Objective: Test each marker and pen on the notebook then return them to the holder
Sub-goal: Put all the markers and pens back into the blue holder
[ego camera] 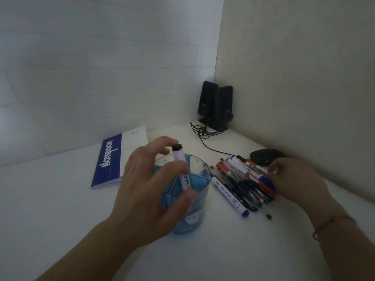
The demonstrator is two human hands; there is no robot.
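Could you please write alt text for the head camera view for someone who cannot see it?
A person's left hand holds a white marker upright over a blue holder on a white desk, while the right hand touches a pile of pens and markers. A closed blue notebook lies behind.

Home desk corner, speakers, mouse, notebook
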